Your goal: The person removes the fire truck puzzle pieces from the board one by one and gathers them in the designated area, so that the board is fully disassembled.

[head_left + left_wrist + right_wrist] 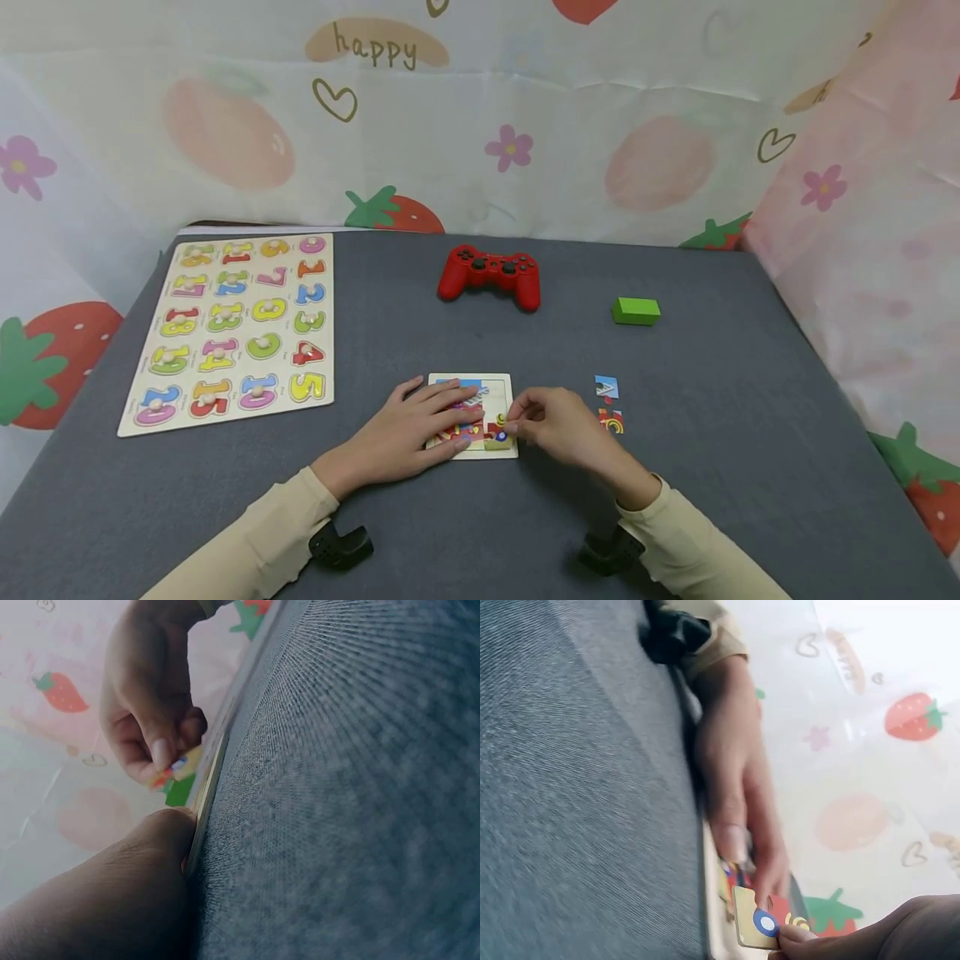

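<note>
Piece point(763, 924) tilts, pinched in right grip point(557, 425), seemingly over board point(491, 456); left grip point(405, 432) lies spread.

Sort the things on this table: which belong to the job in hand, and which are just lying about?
Job in hand:
small puzzle board
puzzle piece pinched in the right grip
loose puzzle pieces to the board's right

Apparently just lying about:
number board
red game controller
green block
</note>
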### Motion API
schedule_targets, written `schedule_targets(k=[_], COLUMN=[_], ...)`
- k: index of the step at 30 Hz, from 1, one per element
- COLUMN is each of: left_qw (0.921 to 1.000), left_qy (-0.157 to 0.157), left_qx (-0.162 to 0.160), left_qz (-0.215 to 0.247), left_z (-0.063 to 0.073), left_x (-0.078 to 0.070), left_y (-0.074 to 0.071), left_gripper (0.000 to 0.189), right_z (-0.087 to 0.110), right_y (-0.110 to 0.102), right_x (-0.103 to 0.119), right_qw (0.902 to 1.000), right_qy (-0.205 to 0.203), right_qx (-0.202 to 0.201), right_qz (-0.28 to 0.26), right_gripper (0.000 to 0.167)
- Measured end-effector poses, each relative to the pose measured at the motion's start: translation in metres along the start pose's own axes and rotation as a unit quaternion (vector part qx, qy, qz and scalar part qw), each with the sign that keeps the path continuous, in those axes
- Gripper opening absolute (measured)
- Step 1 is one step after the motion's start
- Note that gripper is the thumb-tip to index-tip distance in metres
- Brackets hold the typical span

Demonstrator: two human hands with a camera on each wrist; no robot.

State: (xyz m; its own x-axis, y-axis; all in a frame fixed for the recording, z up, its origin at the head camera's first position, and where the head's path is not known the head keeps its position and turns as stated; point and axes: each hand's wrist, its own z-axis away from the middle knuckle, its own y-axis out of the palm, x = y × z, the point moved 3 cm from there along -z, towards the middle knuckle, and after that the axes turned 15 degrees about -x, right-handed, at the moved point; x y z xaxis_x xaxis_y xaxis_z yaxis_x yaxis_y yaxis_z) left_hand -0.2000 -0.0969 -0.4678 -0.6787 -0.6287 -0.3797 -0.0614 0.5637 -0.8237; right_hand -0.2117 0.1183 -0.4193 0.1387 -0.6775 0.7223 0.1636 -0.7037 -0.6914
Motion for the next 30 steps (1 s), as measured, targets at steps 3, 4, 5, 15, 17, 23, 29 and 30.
schedule_targets(k=[3,4,5,15,17,23,29,30], left_qw=[1.0,1.0,1.0,0.9997,0.9998,0.9999,0.9999,0.9999], left_qy=[-0.001,-0.001,-0.001,-0.002,-0.006,-0.006,-0.006,-0.005], left_qx=[-0.001,-0.002,-0.003,-0.02,-0.013,-0.006,-0.004,-0.005], left_qz=[0.0,0.0,-0.001,0.013,0.012,0.012,0.013,0.013], left_z=[0.0,0.0,0.0,-0.002,-0.002,-0.002,-0.001,-0.001], left_x=[0.0,0.0,0.0,-0.003,-0.003,-0.003,-0.002,-0.002], left_y=[0.001,0.001,0.001,-0.002,-0.002,-0.002,0.0,0.0], left_gripper=[0.045,0.045,0.045,0.044,0.044,0.045,0.045,0.045], right_z=[0.001,0.002,0.003,0.025,0.03,0.04,0.044,0.045], right_y=[-0.011,-0.015,-0.02,-0.072,-0.08,-0.089,-0.09,-0.091], right_x=[-0.004,-0.007,-0.009,-0.054,-0.063,-0.083,-0.09,-0.09], right_qw=[0.9998,0.9996,0.9995,0.9984,0.9981,0.9976,0.9966,0.9965], right_qy=[0.019,0.024,0.028,0.055,0.061,0.064,0.077,0.079], right_qx=[-0.004,-0.006,-0.008,-0.008,-0.005,0.01,0.023,0.023], right_qz=[-0.011,-0.012,-0.014,-0.002,0.004,0.025,0.019,0.018], right_gripper=[0.007,0.007,0.008,0.014,0.015,0.014,0.017,0.017])
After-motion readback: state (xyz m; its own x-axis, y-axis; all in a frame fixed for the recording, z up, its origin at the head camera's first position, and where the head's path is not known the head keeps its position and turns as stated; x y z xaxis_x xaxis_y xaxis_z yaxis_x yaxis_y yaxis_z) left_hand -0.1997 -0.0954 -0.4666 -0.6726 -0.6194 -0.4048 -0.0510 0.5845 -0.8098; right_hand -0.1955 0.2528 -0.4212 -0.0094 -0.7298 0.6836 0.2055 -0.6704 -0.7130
